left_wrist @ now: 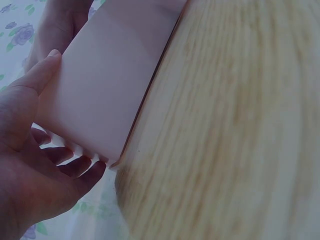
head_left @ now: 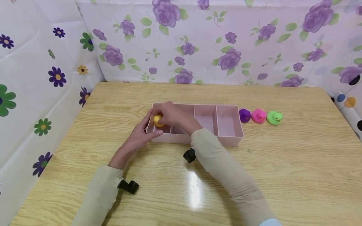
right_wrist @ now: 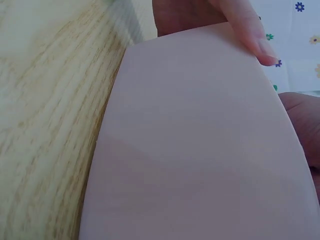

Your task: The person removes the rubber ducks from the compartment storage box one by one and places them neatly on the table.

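Observation:
A pink divided box (head_left: 175, 138) with several compartments stands on the table. At its left end my left hand (head_left: 139, 134) holds the corner, the thumb on the front rim and the fingers along the end wall, as the left wrist view shows with the left hand (left_wrist: 35, 165). My right hand (head_left: 172, 115) reaches over the box into the leftmost compartment, its fingers on a yellow toy duck (head_left: 157, 121). Fingers partly cover the duck. In the right wrist view the box's front wall (right_wrist: 200, 130) hides most of the right hand (right_wrist: 304, 125).
Just past the box's right end, a purple duck (head_left: 244, 115), a pink duck (head_left: 258, 116) and a green duck (head_left: 274, 117) stand in a row on the wooden table (head_left: 282, 163). Flowered cloth (head_left: 203, 40) hangs behind the table and along its sides.

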Motion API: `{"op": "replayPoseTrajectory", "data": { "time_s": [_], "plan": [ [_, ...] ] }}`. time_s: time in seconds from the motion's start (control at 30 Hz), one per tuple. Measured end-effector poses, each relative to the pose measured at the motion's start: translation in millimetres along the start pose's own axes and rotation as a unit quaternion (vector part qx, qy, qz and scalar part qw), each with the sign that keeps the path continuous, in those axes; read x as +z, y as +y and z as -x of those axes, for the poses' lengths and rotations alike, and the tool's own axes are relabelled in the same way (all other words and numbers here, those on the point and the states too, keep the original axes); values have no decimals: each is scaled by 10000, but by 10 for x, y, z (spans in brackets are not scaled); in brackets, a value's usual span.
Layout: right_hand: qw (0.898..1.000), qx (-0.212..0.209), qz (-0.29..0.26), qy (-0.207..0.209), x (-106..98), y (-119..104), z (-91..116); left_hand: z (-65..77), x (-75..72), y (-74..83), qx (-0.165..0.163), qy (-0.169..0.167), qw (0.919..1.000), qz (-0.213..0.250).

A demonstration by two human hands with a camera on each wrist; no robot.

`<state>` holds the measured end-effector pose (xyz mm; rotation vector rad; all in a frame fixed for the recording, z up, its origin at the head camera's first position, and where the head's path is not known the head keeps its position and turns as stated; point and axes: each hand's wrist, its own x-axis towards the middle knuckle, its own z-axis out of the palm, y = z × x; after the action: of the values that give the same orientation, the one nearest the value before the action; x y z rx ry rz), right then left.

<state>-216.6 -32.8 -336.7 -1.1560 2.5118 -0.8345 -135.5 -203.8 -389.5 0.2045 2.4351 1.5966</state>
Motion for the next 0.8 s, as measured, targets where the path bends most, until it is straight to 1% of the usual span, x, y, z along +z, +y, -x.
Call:
{"op": "replayPoseTrajectory", "data": {
  "time_s": [0.33,0.5,0.67,0.8],
  "plan": [
    [9997,-28,-215,-105,-50,1,54,-7,5,2,-4,37,10000,-42],
    [9990,-115,-337,-255,-92,0,79,-7,2,-7,7,16,10000,-43],
    [9987,-223,-256,-380,-162,-7,100,-11,6,-9,36,30,10000,-63],
    [9981,-262,-413,-369,-227,-23,132,-12,7,-3,44,68,9999,-94]
  ]
}}
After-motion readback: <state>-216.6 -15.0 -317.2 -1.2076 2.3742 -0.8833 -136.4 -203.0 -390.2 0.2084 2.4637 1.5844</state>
